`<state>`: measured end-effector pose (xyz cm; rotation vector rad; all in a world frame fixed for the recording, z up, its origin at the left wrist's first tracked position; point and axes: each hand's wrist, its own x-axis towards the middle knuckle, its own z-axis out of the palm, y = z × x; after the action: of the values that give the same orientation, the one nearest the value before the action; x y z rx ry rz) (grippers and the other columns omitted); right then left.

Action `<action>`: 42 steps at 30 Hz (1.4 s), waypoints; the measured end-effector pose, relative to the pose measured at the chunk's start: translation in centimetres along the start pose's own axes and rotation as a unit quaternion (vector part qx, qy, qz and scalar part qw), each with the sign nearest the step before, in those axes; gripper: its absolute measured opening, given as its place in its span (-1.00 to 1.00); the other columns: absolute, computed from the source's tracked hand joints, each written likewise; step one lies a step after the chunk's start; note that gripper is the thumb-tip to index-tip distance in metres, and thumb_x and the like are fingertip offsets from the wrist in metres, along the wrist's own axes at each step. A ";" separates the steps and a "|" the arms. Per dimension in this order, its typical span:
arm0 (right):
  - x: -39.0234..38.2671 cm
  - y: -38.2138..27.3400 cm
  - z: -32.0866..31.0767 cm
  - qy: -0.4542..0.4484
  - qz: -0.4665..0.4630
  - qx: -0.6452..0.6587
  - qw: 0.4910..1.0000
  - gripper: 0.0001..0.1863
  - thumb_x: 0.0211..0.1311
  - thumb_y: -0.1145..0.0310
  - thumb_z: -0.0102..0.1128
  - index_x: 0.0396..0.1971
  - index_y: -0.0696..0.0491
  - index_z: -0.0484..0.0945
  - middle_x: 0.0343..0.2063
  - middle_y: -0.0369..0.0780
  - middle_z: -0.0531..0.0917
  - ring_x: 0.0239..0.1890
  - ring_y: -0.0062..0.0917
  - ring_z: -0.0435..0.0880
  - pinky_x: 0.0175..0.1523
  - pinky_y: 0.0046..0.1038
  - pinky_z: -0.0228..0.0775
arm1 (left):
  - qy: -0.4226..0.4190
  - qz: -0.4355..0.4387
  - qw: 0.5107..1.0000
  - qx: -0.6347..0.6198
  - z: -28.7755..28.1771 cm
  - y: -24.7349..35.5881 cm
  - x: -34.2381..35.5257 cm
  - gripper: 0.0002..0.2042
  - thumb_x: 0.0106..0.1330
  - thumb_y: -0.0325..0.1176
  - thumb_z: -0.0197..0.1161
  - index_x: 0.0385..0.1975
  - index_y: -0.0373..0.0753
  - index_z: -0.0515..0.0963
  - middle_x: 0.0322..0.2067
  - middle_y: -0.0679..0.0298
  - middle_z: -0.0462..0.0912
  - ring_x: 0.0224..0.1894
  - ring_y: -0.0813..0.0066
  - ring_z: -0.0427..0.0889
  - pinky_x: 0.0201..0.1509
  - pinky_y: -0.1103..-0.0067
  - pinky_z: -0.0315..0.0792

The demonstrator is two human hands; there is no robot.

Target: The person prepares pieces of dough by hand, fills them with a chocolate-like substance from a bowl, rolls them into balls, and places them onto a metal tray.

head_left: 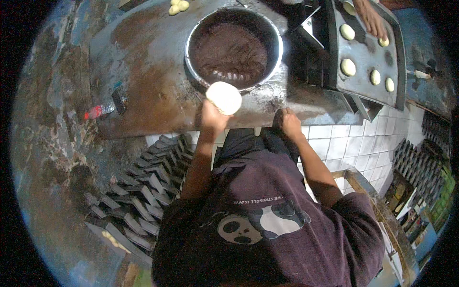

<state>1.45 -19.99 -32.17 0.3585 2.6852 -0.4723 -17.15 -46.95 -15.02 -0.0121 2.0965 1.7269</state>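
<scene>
My left hand (214, 118) holds up a flat, pale disc of dough (224, 98) at the near rim of a large metal bowl (191, 67). A dark brown filling (229, 50) lies inside the bowl, with ridged marks on its near side. The dough covers part of my left fingers. By the table's front edge, my right hand (289, 123) is closed, its fingertips pressed together. Something thin and dark seems to stick out from them, too small to name.
Another person's hand (374, 23) touches a dough ball on a metal tray (368, 86) at right, which holds several more. A plastic bottle (100, 111) lies at left. Small dough pieces (179, 6) sit at the far edge. Stacked dark metal trays (143, 186) stand below left.
</scene>
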 end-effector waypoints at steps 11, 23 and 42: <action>3.2 -10.6 -14.6 -0.068 -0.155 0.287 0.943 -0.53 0.28 0.52 0.21 0.20 0.07 0.41 -0.27 0.04 0.71 -0.18 0.03 0.72 -0.02 -0.03 0.50 | 0.134 -0.069 0.977 -0.149 -7.4 -2.7 -2.5 -0.77 0.29 -0.57 0.26 -0.06 -0.37 0.58 -0.36 0.22 0.70 -0.45 0.58 0.65 -0.53 0.66 0.47; 19.1 -15.3 -8.3 0.029 -0.204 0.046 0.978 -0.50 0.25 0.56 -0.01 0.22 0.30 0.33 0.02 0.17 0.59 0.06 0.06 0.63 0.20 -0.07 0.48 | 0.179 -0.120 0.970 -0.110 -8.5 -5.7 -2.7 -0.79 0.31 -0.49 0.37 -0.09 -0.23 0.61 -0.40 0.41 0.64 -0.49 0.68 0.51 -0.47 0.62 0.36; 22.4 -14.8 -12.2 -0.433 -0.102 0.399 0.802 -0.63 0.32 0.40 0.11 0.09 0.05 0.64 -0.22 -0.36 0.73 -0.08 -0.57 0.63 0.13 -0.43 0.44 | 0.146 -0.022 0.986 0.080 -9.6 -2.0 -0.8 -0.65 0.15 -0.42 0.57 -0.08 -0.32 0.66 -0.18 0.20 0.79 -0.15 0.44 0.74 -0.03 0.46 0.59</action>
<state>-27.16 -24.94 -26.90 0.0221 1.5216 -1.4315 -18.86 -56.64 -15.33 -0.2782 2.4192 1.6073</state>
